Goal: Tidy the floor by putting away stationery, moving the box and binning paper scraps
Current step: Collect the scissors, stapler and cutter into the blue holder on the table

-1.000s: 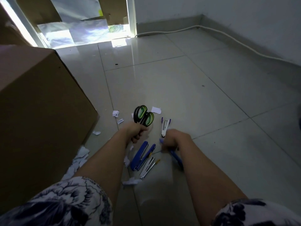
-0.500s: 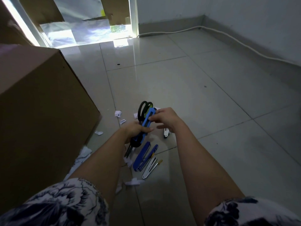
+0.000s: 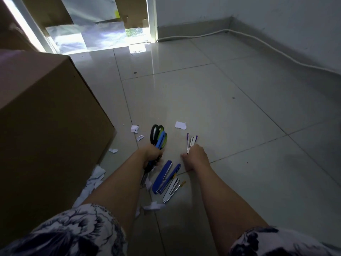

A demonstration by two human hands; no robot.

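**Q:** What had the hands got, down on the tiled floor (image 3: 221,108)?
**A:** Your left hand (image 3: 152,154) gripped the scissors (image 3: 156,133) and a blue tool (image 3: 161,138) together. Your right hand (image 3: 195,157) curled over the near end of a purple-and-white tool (image 3: 191,142); whether it held it could not be told.
**Q:** And around them?
**A:** A blue stapler (image 3: 165,177) lay between your forearms, paper scraps (image 3: 180,125) lay scattered, and the cardboard box (image 3: 46,126) stood close on the left.
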